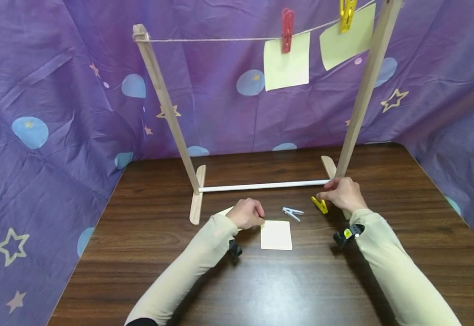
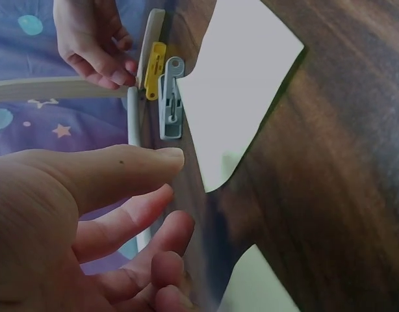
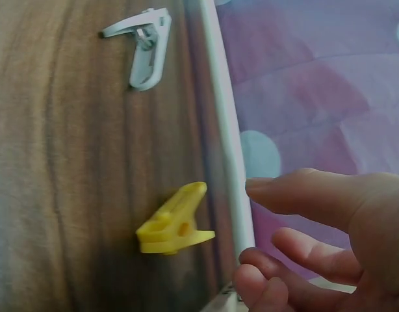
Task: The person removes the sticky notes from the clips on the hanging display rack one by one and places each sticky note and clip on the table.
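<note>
My left hand (image 1: 247, 213) hovers at the upper left corner of a pale yellow paper square (image 1: 276, 235) on the table. Its thumb and fingers are loosely bent with a gap between them, and the left wrist view shows nothing held. A second paper (image 2: 258, 286) lies partly hidden under that hand and forearm. Over by the stand's right foot, my right hand (image 1: 344, 194) is just above a yellow clothespin (image 3: 173, 224). Its thumb and fingers are apart and hold nothing. Between the hands rests a light grey-blue clothespin (image 1: 292, 213).
A wooden stand has a left post (image 1: 167, 108), a right post (image 1: 367, 90) and a white lower bar (image 1: 261, 186). From its string (image 1: 208, 40) hang two papers, one under a red clothespin (image 1: 287, 29), one under a yellow clothespin (image 1: 346, 16). Behind is a purple cloth (image 1: 78, 90).
</note>
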Demonstrator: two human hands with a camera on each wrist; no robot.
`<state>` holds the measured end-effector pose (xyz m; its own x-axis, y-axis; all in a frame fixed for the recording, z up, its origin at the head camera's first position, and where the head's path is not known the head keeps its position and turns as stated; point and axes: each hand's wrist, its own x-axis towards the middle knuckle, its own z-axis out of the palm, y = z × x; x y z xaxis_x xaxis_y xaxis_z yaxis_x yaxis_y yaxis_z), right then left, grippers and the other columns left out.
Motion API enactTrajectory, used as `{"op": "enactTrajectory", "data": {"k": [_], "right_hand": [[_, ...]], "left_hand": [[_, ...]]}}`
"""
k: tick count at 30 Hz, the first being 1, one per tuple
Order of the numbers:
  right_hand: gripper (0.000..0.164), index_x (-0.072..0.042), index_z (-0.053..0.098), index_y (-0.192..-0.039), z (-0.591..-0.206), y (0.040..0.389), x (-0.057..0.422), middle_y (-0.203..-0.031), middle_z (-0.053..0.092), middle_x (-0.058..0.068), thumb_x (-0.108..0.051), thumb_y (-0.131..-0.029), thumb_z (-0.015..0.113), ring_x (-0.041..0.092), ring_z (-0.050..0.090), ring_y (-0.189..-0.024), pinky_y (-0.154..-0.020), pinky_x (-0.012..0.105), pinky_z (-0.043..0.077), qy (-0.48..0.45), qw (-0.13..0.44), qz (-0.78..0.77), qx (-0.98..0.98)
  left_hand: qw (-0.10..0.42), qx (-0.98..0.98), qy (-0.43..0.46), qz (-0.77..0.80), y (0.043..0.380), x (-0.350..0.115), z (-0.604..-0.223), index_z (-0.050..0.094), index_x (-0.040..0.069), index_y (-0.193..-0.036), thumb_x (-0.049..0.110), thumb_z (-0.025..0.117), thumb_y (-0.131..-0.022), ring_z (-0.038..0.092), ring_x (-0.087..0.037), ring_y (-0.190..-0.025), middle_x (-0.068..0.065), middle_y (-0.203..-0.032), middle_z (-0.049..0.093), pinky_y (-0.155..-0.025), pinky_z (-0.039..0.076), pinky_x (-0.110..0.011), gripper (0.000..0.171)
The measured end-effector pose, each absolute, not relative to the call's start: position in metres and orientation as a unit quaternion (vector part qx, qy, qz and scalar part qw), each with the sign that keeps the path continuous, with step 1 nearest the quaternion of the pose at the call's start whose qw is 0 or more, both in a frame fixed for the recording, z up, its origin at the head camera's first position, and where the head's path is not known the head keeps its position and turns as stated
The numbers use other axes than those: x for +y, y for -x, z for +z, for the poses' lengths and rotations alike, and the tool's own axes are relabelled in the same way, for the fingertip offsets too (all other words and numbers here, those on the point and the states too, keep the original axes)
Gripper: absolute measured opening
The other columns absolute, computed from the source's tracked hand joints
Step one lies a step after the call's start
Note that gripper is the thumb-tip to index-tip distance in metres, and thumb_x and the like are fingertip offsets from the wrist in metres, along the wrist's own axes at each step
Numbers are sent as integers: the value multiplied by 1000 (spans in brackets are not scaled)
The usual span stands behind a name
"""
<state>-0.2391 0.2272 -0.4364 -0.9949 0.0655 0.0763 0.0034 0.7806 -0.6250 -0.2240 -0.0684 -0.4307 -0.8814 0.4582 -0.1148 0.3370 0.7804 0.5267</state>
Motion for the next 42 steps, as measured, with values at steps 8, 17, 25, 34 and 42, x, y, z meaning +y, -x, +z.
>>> {"op": "enactTrajectory", "data": {"k": [8, 17, 25, 34, 42], "right_hand": [[33, 0, 68, -98, -399, 238, 230, -92, 71, 20, -30, -83, 73, 21, 62, -76, -66, 28, 42, -5, 97, 346, -933], [31, -5, 71, -98, -304, 226, 221, -73, 64, -20, -34, -87, 70, -12, 49, -63, -60, 14, 38, -38, 232, 371, -898], [13, -19, 68, -99, -225, 207, 202, -78, 58, -33, -24, -88, 69, -10, 55, -69, -63, 9, 41, -94, 296, 438, -844], [18, -14, 67, -102, -172, 203, 178, -93, 67, -10, -5, -86, 66, 3, 63, -84, -70, 15, 46, -189, 367, 530, -740], [23, -10, 66, -108, -149, 205, 153, -101, 66, -7, -5, -86, 65, 9, 63, -96, -70, 17, 47, -219, 360, 536, -732]], "left_hand": [[79, 932, -212, 284, 232, -80, -411, 69, 10, -87, 20, 70, -85, 57, -7, -69, -1, -79, 69, -65, 45, -19, 10], [-39, 908, -183, 374, 244, -96, -349, 71, 11, -95, 20, 63, -89, 64, -17, -83, -4, -89, 72, -78, 48, -27, 13], [-131, 854, -180, 469, 244, -99, -288, 68, 6, -102, 18, 61, -93, 64, -18, -75, -10, -91, 71, -69, 49, -23, 16], [-167, 788, -203, 557, 243, -88, -251, 65, 2, -111, 15, 61, -94, 66, -23, -74, -15, -101, 70, -72, 56, -30, 22], [-156, 772, -213, 579, 242, -74, -231, 63, 3, -117, 15, 60, -95, 66, -19, -73, -15, -109, 69, -76, 56, -31, 25]]}}
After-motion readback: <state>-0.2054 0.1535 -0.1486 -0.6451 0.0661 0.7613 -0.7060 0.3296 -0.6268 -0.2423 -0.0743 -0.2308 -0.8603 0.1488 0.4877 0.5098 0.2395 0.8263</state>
